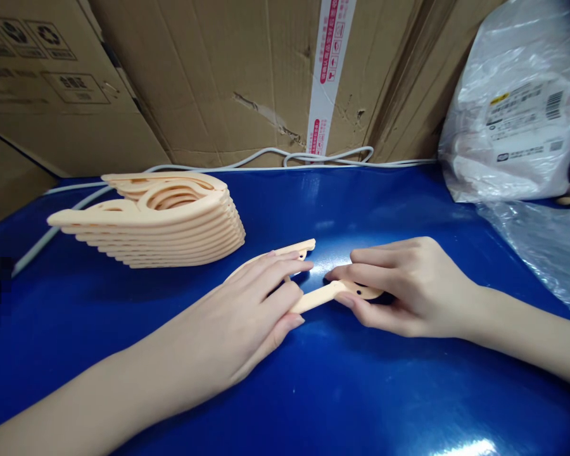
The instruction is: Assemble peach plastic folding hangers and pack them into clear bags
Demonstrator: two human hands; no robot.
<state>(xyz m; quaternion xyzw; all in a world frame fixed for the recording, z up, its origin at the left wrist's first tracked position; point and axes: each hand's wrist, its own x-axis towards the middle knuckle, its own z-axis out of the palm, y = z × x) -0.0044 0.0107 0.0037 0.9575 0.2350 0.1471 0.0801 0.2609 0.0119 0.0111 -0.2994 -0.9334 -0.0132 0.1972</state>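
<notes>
A peach plastic folding hanger (313, 297) lies on the blue table (342, 392) between my two hands. My left hand (247, 310) covers its left part, fingers curled over one arm of the piece. My right hand (408, 288) pinches the rounded right end, thumb under and fingers on top. One arm tip of the hanger pokes out beyond my left fingers toward the back. A stack of several folded hangers of the same peach colour (161, 218) rests to the left, apart from both hands.
Cardboard boxes (228, 76) stand along the back edge. A white cable (285, 158) runs at their foot. A white plastic bag with labels (513, 120) sits at the right, with clear film (546, 247) in front of it.
</notes>
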